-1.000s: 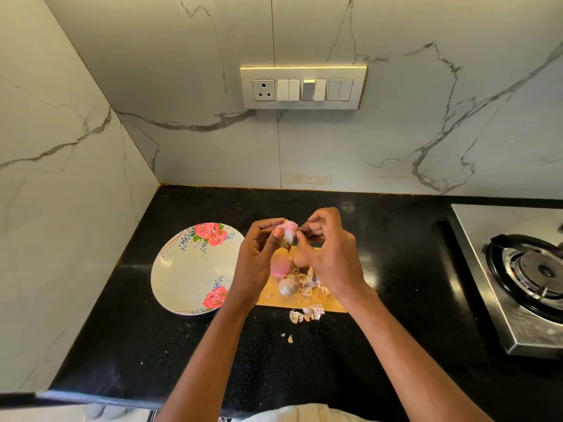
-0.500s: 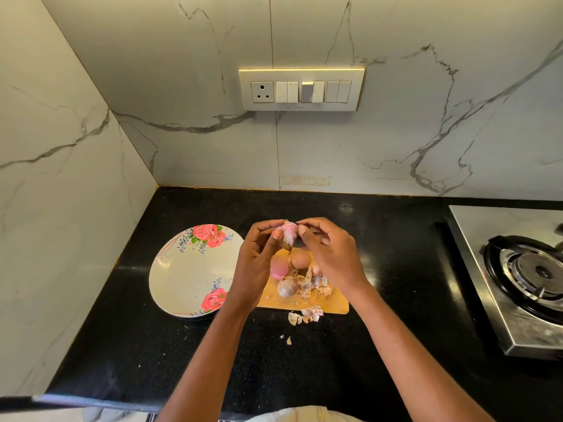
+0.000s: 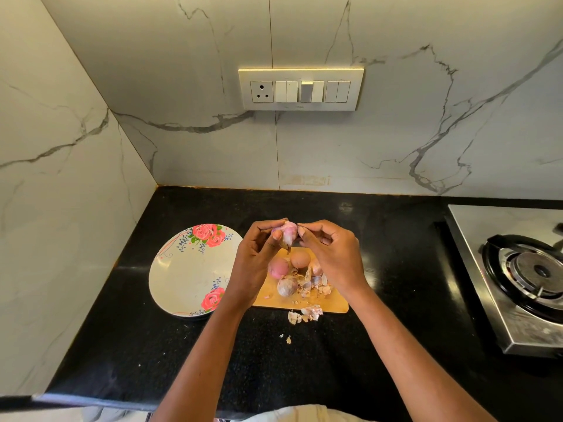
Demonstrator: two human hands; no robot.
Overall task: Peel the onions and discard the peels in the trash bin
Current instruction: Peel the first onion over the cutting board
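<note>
My left hand (image 3: 254, 257) holds a small pink onion (image 3: 288, 233) above the wooden cutting board (image 3: 333, 306). My right hand (image 3: 330, 254) pinches the onion's skin at its right side with thumb and fingertips. On the board below lie several more small onions: a pink one (image 3: 277, 267), a tan one (image 3: 300, 258) and a greyish-purple one (image 3: 287, 286). Loose peels (image 3: 313, 286) are piled on the board, and more peels (image 3: 306, 313) lie on the counter just in front of it. No trash bin is in view.
A floral plate (image 3: 185, 275) sits left of the board on the black counter (image 3: 396, 269). A steel gas stove (image 3: 518, 278) stands at the right. Marble walls close the back and left; a switch panel (image 3: 301, 89) is on the back wall.
My right hand's fingers have shifted from curled over the onion to pinching at its right side. The view has tilted slightly. Both hands stay above the board.
</note>
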